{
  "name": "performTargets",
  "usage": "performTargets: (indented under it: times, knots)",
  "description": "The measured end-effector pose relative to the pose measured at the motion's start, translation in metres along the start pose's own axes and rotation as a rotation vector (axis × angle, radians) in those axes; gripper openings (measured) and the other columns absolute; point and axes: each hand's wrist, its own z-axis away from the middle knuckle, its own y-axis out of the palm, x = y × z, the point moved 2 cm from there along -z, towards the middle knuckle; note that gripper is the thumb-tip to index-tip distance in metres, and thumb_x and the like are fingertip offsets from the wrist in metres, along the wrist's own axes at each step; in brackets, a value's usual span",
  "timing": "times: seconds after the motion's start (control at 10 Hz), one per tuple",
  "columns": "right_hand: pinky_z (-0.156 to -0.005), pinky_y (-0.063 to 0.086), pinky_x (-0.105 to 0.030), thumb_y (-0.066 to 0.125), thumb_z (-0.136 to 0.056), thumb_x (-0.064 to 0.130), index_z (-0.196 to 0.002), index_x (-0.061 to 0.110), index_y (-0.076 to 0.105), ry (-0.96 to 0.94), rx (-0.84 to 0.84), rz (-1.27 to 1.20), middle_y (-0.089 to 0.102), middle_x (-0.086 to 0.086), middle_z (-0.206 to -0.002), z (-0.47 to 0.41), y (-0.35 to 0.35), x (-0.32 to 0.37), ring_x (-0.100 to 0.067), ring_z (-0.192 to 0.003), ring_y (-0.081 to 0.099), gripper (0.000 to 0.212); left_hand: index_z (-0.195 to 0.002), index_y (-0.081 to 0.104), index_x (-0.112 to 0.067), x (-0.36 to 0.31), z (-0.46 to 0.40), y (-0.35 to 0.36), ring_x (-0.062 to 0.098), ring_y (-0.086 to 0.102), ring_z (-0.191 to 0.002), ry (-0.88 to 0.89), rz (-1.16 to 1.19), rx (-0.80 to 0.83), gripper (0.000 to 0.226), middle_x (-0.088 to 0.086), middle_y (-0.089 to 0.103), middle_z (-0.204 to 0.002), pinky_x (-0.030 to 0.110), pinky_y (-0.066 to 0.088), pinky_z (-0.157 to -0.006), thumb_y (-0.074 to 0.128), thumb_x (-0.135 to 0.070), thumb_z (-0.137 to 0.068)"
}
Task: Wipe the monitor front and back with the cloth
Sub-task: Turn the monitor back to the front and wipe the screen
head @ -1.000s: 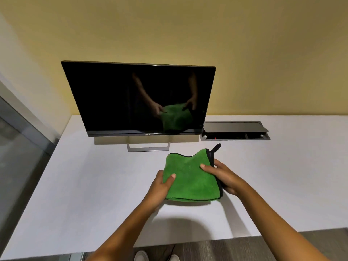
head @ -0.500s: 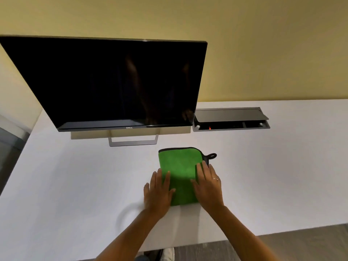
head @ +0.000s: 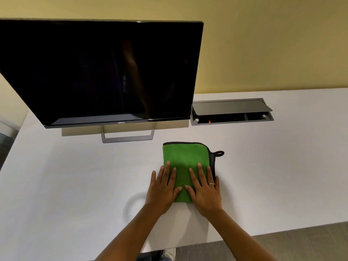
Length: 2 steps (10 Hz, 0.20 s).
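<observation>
Cloth [head: 185, 157]: lying folded on the white desk [head: 75, 176], in front of the monitor stand [head: 128, 137] and a little to its right; green pile with dark edging and a small hanging loop [head: 219, 153] sticking out at the far right corner.
Left hand [head: 162, 189]: resting flat on the cloth's near left part, fingers straight and slightly spread, gripping nothing.
Right hand [head: 204, 189]: pressing flat on the near right part, fingers straight, ring showing, curling round nothing.
Monitor [head: 105, 72]: standing upright at the back of the desk, screen dark, well apart from both hands.
Handling: likely being soft, light and limp, so apt to be unfolding when lifted; probably best pinching the folded layers together along one edge, or bunching them into the palm, not lifting by the loop.
Monitor handling: probably needing light pressure, with the frame steadied, since the stand looks slim.
Hidden: monitor back and cables out of sight; left screen edge cut off; near cloth edge covered by the hands; contents of the open desk cable box [head: 231, 112] hard to make out.
</observation>
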Motion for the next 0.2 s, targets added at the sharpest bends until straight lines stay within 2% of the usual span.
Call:
performTargets:
  times: [0.1, 0.2]
  knots:
    - [-0.11, 0.021, -0.054, 0.014, -0.094, 0.063, -0.147, 0.034, 0.025, 0.003, 0.026, -0.016, 0.024, -0.001, -0.155, -0.0011, -0.0031, 0.003, -0.029, -0.142, 0.015, 0.061, -0.139, 0.035, -0.008, 0.0025, 0.0037, -0.0027, 0.035, 0.044, -0.13, 0.003, 0.008, -0.011, 0.068, 0.02, 0.036, -0.147, 0.055, 0.043, -0.097, 0.007, -0.054, -0.098]
    - [-0.106, 0.029, -0.056, 0.013, -0.095, 0.062, -0.146, 0.031, 0.03, -0.025, -0.016, -0.039, 0.027, -0.003, -0.154, -0.0018, -0.0076, 0.0045, -0.031, -0.142, 0.02, 0.062, -0.139, 0.036, -0.007, 0.0035, 0.0064, -0.0061, 0.034, 0.041, -0.133, 0.0, 0.027, -0.089, 0.068, 0.018, 0.035, -0.149, 0.053, 0.042, -0.1, 0.013, -0.054, -0.097]
